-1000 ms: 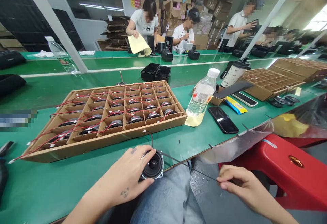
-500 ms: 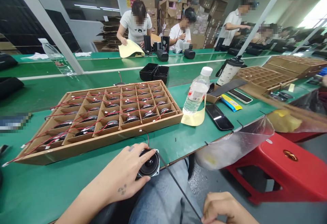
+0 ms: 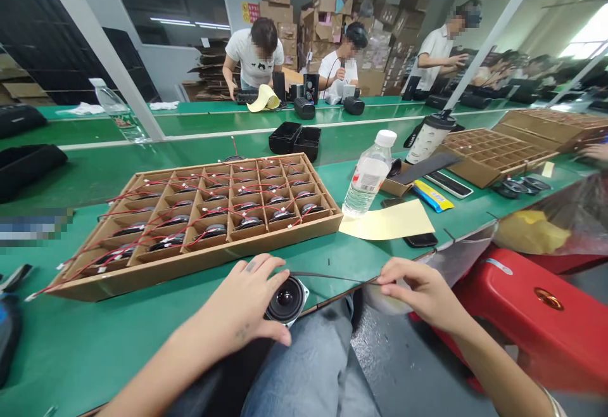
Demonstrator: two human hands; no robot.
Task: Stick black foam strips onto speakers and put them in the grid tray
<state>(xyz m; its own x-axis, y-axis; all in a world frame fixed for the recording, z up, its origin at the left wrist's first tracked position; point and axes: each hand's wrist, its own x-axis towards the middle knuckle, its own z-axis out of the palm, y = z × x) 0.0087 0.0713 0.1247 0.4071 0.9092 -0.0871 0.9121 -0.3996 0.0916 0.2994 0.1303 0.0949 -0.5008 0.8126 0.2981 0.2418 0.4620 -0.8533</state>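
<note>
My left hand (image 3: 247, 300) grips a small black round speaker (image 3: 286, 298) at the near edge of the green bench (image 3: 118, 347), fingers wrapped round its rim. A thin black strip, perhaps a cable tie (image 3: 332, 276), runs from the speaker to the right. My right hand (image 3: 418, 290) pinches the far end of that strip, level with the bench edge. Just behind the speaker lies a cardboard divider tray (image 3: 199, 258), its cells filled with several speakers with red wires.
A water bottle (image 3: 369, 175), a yellow sheet (image 3: 389, 222) over a black phone (image 3: 420, 239), a snack bar (image 3: 431, 195) and black boxes (image 3: 294, 138) sit on the bench. A red stool (image 3: 546, 315) stands to the right. Another divider tray (image 3: 494, 147) lies far right. Three people work at the far bench.
My right hand rose from low by my lap to bench-edge height, pulling the black strip level. The yellow sheet has dropped flat onto the phone. My left hand stays on the speaker.
</note>
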